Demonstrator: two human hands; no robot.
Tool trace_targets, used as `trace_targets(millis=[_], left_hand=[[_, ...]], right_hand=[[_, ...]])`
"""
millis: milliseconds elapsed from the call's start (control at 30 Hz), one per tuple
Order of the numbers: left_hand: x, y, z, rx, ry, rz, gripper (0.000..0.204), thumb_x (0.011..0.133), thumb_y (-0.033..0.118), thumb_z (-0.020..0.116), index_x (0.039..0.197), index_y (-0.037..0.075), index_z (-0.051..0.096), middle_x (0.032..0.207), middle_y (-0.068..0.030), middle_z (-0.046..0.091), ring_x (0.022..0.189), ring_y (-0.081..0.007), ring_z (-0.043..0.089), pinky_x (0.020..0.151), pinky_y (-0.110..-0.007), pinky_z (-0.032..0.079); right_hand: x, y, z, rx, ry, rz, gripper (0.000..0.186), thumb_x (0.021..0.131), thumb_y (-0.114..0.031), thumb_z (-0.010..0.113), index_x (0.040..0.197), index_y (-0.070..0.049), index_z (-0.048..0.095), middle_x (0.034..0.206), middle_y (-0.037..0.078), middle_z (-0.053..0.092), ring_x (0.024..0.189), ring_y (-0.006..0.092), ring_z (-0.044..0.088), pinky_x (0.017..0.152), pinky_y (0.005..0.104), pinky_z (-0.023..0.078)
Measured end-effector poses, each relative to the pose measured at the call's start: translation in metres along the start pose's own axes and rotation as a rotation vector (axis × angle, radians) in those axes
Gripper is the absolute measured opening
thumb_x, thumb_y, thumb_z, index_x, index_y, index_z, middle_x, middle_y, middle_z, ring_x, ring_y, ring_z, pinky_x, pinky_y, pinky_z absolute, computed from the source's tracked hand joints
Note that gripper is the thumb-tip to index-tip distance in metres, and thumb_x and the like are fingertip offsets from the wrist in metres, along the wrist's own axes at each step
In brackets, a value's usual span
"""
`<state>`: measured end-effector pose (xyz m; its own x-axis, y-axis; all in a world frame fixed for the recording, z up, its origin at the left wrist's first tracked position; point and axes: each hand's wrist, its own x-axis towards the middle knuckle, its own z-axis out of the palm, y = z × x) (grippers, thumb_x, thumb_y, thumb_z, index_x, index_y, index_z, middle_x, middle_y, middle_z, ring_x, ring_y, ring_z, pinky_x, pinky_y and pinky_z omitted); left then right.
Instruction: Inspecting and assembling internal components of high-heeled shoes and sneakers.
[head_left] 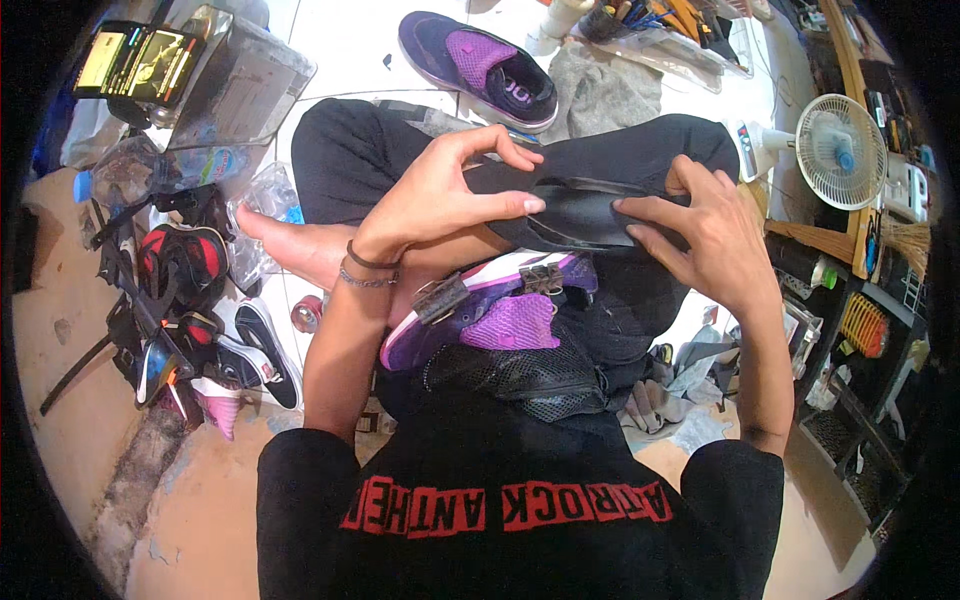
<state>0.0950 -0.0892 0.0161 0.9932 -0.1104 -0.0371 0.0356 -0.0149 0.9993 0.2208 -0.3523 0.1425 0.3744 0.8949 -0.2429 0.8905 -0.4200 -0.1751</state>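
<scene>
A thin, black, flexible strip (585, 213) with curled edges lies over my crossed legs. My right hand (705, 225) is closed on its right end, fingertips pressed against the surface. At the other end is my left hand (440, 190), its thumb and fingers apart, the thumb reaching over the strip; whether it bears any weight I cannot tell. Just below, a purple and navy shoe (490, 310) with a pale sole edge rests on my lap. Black binder clips (440, 298) sit along its sole. Black mesh cloth (520, 375) lies against the shoe.
The matching purple shoe (480, 68) stands ahead on the tiles beside a grey cloth (605, 85). Several shoes (265, 345) and a plastic bottle (120, 180) lie at the left. A lit phone (138, 62) is propped far left. A white fan (840, 150) stands right, near cluttered shelves.
</scene>
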Motion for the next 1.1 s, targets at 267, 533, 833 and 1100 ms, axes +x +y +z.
trace_targets(millis=[267,533,833,1100], left_hand=[[0.004,0.040,0.008,0.669,-0.132,0.270,0.024,0.082,0.008,0.073,0.106,0.010,0.077,0.130,-0.0098,0.068,0.125,-0.0316,0.061,0.108,-0.043,0.045],[0.017,0.057,0.016,0.741,-0.244,0.199,0.043,0.083,0.005,0.068,0.125,0.009,0.068,0.125,-0.0125,0.062,0.117,-0.0343,0.061,0.100,-0.044,0.050],[0.015,0.065,0.031,0.791,-0.130,0.136,0.053,0.079,0.021,0.082,0.127,0.010,0.063,0.120,-0.0108,0.062,0.111,-0.0336,0.063,0.093,-0.043,0.051],[0.016,0.070,0.041,0.991,-0.140,0.168,0.040,0.080,0.025,0.083,0.116,0.016,0.069,0.118,-0.0052,0.063,0.108,-0.0237,0.064,0.089,-0.038,0.045]], right_hand=[[0.002,0.005,0.010,0.037,0.036,0.050,0.028,0.086,-0.026,0.078,0.111,-0.014,0.076,0.091,0.008,0.055,0.088,0.0271,0.056,0.079,0.0392,0.042],[0.002,0.005,0.000,0.129,0.075,0.158,0.032,0.085,-0.032,0.080,0.094,-0.005,0.067,0.087,0.011,0.064,0.084,0.0334,0.065,0.076,0.0435,0.048],[-0.001,0.012,0.029,0.142,0.209,0.157,0.026,0.089,-0.029,0.077,0.089,-0.006,0.065,0.079,0.009,0.059,0.081,0.0301,0.063,0.071,0.0422,0.047],[-0.008,0.011,0.032,0.165,0.136,0.266,0.025,0.092,-0.029,0.074,0.091,-0.006,0.066,0.081,0.011,0.061,0.084,0.0315,0.066,0.073,0.0442,0.049]])
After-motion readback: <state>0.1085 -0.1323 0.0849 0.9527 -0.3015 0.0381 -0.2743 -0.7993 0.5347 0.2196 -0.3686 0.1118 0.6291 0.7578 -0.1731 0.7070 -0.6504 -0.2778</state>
